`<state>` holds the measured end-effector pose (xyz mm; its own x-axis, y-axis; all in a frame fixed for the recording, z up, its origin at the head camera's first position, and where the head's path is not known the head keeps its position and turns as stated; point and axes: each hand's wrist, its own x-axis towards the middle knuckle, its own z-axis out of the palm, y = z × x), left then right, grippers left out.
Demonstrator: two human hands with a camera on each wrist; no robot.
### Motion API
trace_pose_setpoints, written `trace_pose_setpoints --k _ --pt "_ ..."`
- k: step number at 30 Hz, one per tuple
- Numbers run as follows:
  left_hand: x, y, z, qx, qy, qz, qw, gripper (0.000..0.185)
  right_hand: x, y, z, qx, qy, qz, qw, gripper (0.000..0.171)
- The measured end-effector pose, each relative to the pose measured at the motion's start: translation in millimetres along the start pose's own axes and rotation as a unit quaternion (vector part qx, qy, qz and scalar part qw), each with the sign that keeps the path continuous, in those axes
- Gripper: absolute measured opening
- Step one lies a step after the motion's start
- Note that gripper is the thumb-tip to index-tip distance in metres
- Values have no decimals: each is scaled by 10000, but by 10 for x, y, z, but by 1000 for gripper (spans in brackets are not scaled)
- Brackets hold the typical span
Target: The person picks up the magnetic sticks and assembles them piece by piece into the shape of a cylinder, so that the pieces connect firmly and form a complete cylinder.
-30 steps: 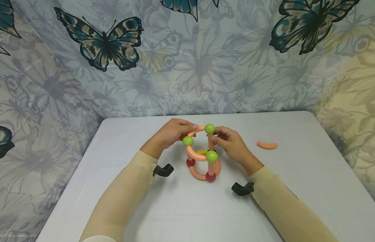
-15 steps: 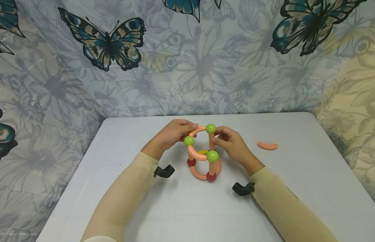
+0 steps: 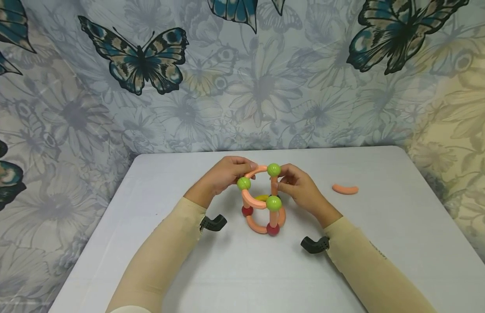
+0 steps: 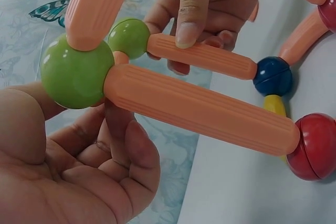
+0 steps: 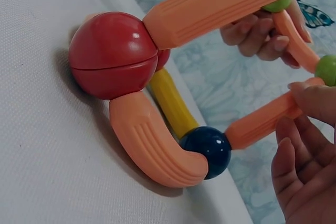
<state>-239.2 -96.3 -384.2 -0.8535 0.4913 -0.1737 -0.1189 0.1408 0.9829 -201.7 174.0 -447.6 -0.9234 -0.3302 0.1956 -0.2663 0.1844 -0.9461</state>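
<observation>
A frame of magnetic balls and orange rods stands on the white table, with green balls [image 3: 273, 203] on top and red balls [image 3: 272, 229] below. My left hand [image 3: 226, 173] pinches the curved orange rod [image 3: 258, 170] at the top back, beside the left green ball [image 4: 79, 72]. With thumb and fingers, my right hand [image 3: 299, 184] grips the upright straight orange rod [image 5: 260, 124] at the back right. That rod joins a blue ball [image 5: 209, 150] at its foot. A yellow rod [image 5: 173, 103] runs from the blue ball at the base. The left fingertips are partly hidden.
One loose curved orange rod [image 3: 345, 189] lies on the white table [image 3: 383, 243], right of my right hand. A butterfly-patterned cloth [image 3: 262, 87] hangs behind the table's back edge. Black wrist mounts [image 3: 315, 244] stick out from the sleeves.
Both hands keep their hold on the frame, which stays in nearly the same place. Only a slight shift of the head view shows.
</observation>
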Motion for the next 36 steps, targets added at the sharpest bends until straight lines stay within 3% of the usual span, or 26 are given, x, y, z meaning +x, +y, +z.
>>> trace_pose_setpoints --k 27,36 --pt "-38 -41 -7 78 69 -202 9997 34 -2 59 19 145 -50 -248 9996 27" --pt "-172 -199 -28 7 239 -115 9996 34 -28 70 -2 11 103 -93 9999 32"
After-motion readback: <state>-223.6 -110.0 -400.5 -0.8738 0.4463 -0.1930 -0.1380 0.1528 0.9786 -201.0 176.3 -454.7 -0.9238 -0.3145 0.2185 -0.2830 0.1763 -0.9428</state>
